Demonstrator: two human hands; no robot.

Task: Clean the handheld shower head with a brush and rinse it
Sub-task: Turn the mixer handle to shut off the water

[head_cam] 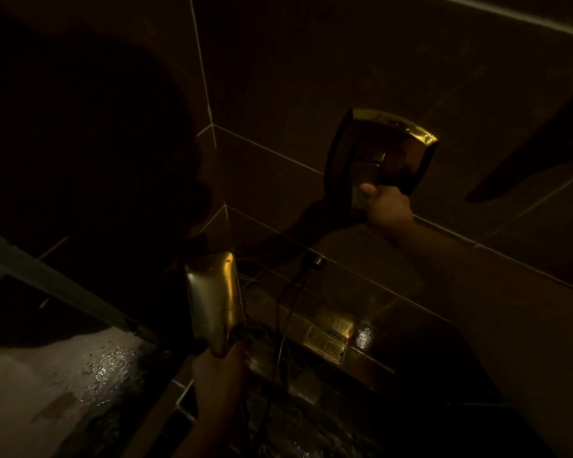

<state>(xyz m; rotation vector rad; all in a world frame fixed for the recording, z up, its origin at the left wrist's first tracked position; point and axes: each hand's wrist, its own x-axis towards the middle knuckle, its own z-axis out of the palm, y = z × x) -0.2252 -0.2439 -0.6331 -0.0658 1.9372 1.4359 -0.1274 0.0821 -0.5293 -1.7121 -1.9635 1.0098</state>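
Holding the handheld shower head (pixel 214 299) in my left hand (pixel 220 375), I have my fingers wrapped tight around its handle near the bottom of the view. It stands up from my fist, and its shiny, wet back faces me. A thin hose (pixel 283 328) hangs down just beside it and runs up to a small round fitting (pixel 316 261) on the tiled wall (pixel 311 61).

My right hand (pixel 389 206) reaches up to the shiny metal plate (pixel 381 150) on that wall. My fingers are curled around the faucet lever (pixel 364 186) that sticks out of the plate, and my thumb lies on top of it.

It is very dark in here. Low on the wall, near the hose, sits a small shiny drain cover (pixel 325 347). The floor (pixel 80 375) at the lower left looks wet and sparkly. I cannot see a brush anywhere.
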